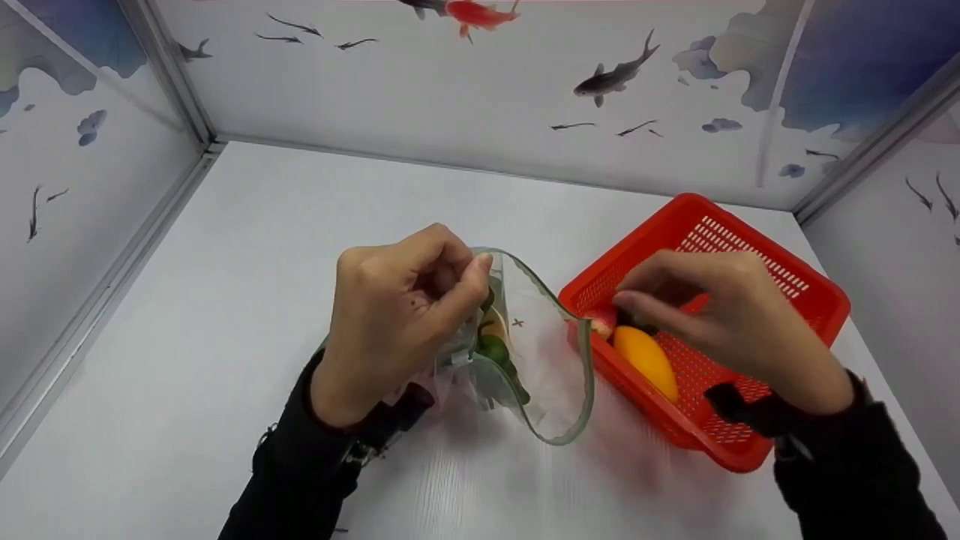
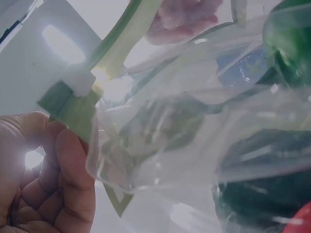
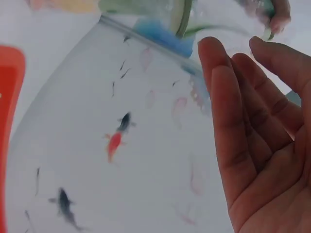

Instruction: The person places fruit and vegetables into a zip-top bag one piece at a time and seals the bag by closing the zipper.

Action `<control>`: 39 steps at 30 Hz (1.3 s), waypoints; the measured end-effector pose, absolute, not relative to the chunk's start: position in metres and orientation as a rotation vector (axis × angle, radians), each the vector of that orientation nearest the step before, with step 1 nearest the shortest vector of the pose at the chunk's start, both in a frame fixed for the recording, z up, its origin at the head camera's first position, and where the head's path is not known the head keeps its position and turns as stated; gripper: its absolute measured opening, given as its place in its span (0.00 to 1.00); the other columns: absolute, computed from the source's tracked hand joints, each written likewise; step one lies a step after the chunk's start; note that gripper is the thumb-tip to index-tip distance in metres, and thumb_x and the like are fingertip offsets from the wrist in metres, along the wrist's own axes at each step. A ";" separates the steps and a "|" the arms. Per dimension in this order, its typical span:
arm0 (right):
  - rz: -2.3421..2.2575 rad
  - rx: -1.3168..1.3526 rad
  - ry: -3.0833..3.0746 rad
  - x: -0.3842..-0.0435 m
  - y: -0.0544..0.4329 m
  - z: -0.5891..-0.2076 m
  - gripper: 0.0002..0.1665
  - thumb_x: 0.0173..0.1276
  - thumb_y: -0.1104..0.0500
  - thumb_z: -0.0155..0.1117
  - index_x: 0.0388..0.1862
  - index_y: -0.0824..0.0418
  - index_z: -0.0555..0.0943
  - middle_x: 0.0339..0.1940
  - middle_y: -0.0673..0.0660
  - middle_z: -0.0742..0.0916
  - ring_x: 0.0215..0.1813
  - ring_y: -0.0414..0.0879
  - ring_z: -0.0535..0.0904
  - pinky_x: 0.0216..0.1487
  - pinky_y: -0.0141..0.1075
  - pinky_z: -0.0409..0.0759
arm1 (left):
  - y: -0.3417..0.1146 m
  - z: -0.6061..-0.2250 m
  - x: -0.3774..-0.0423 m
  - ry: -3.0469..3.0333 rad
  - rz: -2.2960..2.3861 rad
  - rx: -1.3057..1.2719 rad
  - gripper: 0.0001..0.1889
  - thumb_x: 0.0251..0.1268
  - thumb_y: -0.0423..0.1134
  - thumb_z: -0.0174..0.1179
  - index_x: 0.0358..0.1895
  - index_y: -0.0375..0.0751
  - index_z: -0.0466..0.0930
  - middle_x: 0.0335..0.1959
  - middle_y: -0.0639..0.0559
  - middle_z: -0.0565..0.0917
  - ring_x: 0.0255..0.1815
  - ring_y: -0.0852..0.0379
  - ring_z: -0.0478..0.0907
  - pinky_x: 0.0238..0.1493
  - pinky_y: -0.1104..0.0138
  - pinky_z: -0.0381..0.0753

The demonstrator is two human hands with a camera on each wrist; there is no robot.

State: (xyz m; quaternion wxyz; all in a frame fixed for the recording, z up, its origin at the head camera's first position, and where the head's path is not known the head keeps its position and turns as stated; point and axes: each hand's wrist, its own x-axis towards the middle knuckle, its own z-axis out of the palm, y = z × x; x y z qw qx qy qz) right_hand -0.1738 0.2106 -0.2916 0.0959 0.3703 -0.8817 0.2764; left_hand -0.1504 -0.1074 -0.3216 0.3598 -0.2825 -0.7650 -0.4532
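My left hand (image 1: 401,300) pinches the upper edge of a clear zip bag (image 1: 544,375) with a green rim, between thumb and curled fingers. Through the plastic I see a green bell pepper (image 1: 493,349) and other dark green and yellowish things. Over the left part of a red basket (image 1: 634,234), my right hand (image 1: 716,315) hovers with thumb and fingers apart and nothing between them, as the right wrist view shows. Below its fingertips lie a yellow mango-like fruit (image 1: 646,364), a pinkish-red fruit (image 1: 600,321) and something dark, partly hidden.
Both stand on a white tabletop (image 1: 277,210). White panels (image 1: 450,97) printed with fish enclose it at the back and sides. The bag's open mouth faces right, close against the basket's left wall.
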 end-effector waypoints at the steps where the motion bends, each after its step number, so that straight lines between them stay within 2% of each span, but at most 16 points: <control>1: 0.806 1.034 -2.644 -0.180 0.220 -0.294 0.12 0.65 0.63 0.81 0.44 0.49 0.91 0.35 0.40 0.91 0.35 0.34 0.87 0.41 0.19 0.83 | -0.107 -0.321 -0.150 -1.970 -1.166 -0.731 0.10 0.68 0.33 0.66 0.26 0.41 0.80 0.16 0.55 0.76 0.16 0.66 0.68 0.19 0.75 0.70; 4: 0.712 0.845 -2.813 -0.202 0.247 -0.308 0.12 0.69 0.58 0.79 0.49 0.51 0.88 0.40 0.44 0.91 0.40 0.39 0.88 0.44 0.22 0.84 | -0.107 -0.321 -0.150 -1.964 -1.161 -0.737 0.10 0.67 0.33 0.66 0.26 0.41 0.80 0.15 0.56 0.76 0.15 0.66 0.68 0.18 0.75 0.68; 7: 0.603 0.701 -3.035 -0.223 0.267 -0.326 0.19 0.72 0.53 0.76 0.58 0.56 0.85 0.50 0.54 0.92 0.50 0.50 0.90 0.53 0.37 0.90 | -0.106 -0.321 -0.150 -1.960 -1.165 -0.742 0.10 0.67 0.33 0.67 0.26 0.41 0.80 0.15 0.56 0.76 0.15 0.66 0.68 0.18 0.75 0.68; 9: 0.556 0.640 -3.156 -0.235 0.276 -0.338 0.24 0.73 0.52 0.75 0.62 0.60 0.83 0.54 0.60 0.91 0.54 0.56 0.89 0.55 0.49 0.91 | -0.105 -0.321 -0.150 -1.957 -1.167 -0.745 0.10 0.67 0.32 0.67 0.26 0.41 0.80 0.15 0.55 0.76 0.15 0.66 0.68 0.18 0.75 0.67; 11: 0.526 0.608 -3.243 -0.247 0.279 -0.350 0.27 0.73 0.52 0.75 0.65 0.63 0.81 0.56 0.64 0.90 0.56 0.60 0.88 0.56 0.57 0.90 | -0.106 -0.321 -0.150 -1.957 -1.167 -0.744 0.10 0.67 0.32 0.67 0.26 0.41 0.80 0.15 0.55 0.76 0.15 0.66 0.67 0.17 0.75 0.66; 17: 0.397 0.621 -3.392 -0.267 0.280 -0.379 0.33 0.70 0.49 0.78 0.65 0.67 0.80 0.53 0.66 0.90 0.47 0.56 0.88 0.51 0.53 0.92 | -0.107 -0.321 -0.150 -1.958 -1.169 -0.749 0.10 0.67 0.32 0.67 0.26 0.40 0.79 0.15 0.55 0.76 0.15 0.66 0.68 0.18 0.75 0.68; 21: 0.370 0.570 -3.462 -0.270 0.279 -0.387 0.35 0.69 0.47 0.78 0.65 0.66 0.78 0.52 0.64 0.89 0.43 0.52 0.84 0.51 0.52 0.92 | -0.107 -0.321 -0.150 -1.965 -1.170 -0.749 0.11 0.67 0.32 0.66 0.26 0.41 0.79 0.15 0.56 0.75 0.15 0.66 0.67 0.18 0.75 0.66; 27: 0.426 0.517 -3.509 -0.271 0.285 -0.393 0.35 0.69 0.47 0.78 0.65 0.63 0.75 0.54 0.65 0.87 0.46 0.54 0.84 0.54 0.55 0.91 | -0.107 -0.321 -0.151 -1.974 -1.174 -0.748 0.11 0.68 0.32 0.66 0.25 0.41 0.79 0.14 0.56 0.75 0.15 0.66 0.66 0.18 0.75 0.66; 31: 0.475 0.542 -3.465 -0.268 0.290 -0.392 0.32 0.69 0.50 0.79 0.62 0.63 0.76 0.51 0.65 0.88 0.44 0.52 0.84 0.50 0.52 0.92 | -0.106 -0.321 -0.151 -1.963 -1.171 -0.752 0.11 0.67 0.32 0.66 0.25 0.41 0.79 0.14 0.56 0.74 0.15 0.66 0.66 0.18 0.75 0.67; 34: 0.536 0.572 -3.393 -0.263 0.293 -0.384 0.30 0.68 0.53 0.79 0.61 0.64 0.77 0.50 0.65 0.89 0.44 0.53 0.85 0.48 0.51 0.93 | -0.106 -0.320 -0.151 -1.957 -1.163 -0.753 0.11 0.67 0.32 0.66 0.25 0.41 0.78 0.14 0.56 0.75 0.15 0.66 0.66 0.19 0.75 0.68; 39: 0.615 0.582 -3.287 -0.246 0.294 -0.359 0.31 0.67 0.55 0.80 0.63 0.61 0.77 0.53 0.64 0.89 0.51 0.56 0.87 0.51 0.50 0.92 | -0.106 -0.320 -0.150 -1.963 -1.164 -0.757 0.11 0.68 0.32 0.66 0.26 0.41 0.79 0.15 0.56 0.75 0.16 0.66 0.67 0.19 0.75 0.69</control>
